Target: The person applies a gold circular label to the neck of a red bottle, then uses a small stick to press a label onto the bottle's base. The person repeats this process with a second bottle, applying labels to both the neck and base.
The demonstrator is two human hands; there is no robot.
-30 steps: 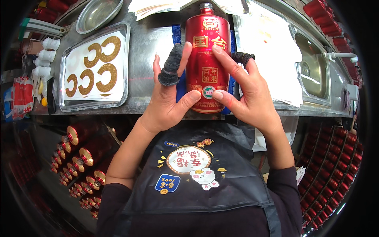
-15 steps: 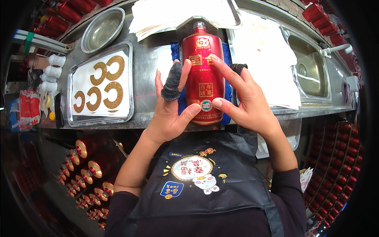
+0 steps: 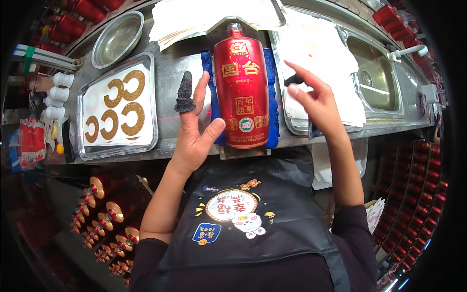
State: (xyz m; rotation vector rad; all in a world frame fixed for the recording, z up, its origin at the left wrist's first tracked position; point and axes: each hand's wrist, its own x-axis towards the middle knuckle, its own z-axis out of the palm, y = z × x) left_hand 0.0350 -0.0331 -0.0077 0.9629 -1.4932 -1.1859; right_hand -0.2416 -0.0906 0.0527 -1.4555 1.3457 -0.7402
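surface: a stainless steel workbench (image 3: 170, 82), scuffed, running across the upper part of the view, with a sink basin (image 3: 377, 80) set into it at the person's right.
room: rows of red bottles with gold caps (image 3: 104, 207) lie stacked below the bench at the left; more red bottles (image 3: 421, 194) stand in ranks at the right.
bottle: a red cylindrical bottle (image 3: 242, 82) lies flat on a blue cloth (image 3: 271, 104) at bench centre, neck pointing away from the person.
left tray: a metal tray (image 3: 85, 146) holds a white sheet with gold c-shaped stickers (image 3: 116, 112); a round steel bowl (image 3: 116, 39) sits just behind it.
right tray: a shallow tray holds white paper sheets (image 3: 321, 53), beside the sink.
left hand: the left hand (image 3: 194, 131) rests flat beside the bottle, fingers apart, thumb touching the bottle's lower left side; one finger wears a dark fingertip cover (image 3: 185, 92).
right hand: the right hand (image 3: 314, 100) is raised over the white sheets, clear of the bottle, fingers loosely spread, index extended; a dark fingertip cover (image 3: 294, 79) shows on one finger.
change from earlier frame: half a second ago both hands clasped the bottle; the right hand has since lifted off and moved to the right, while the left stays at the bottle's side.
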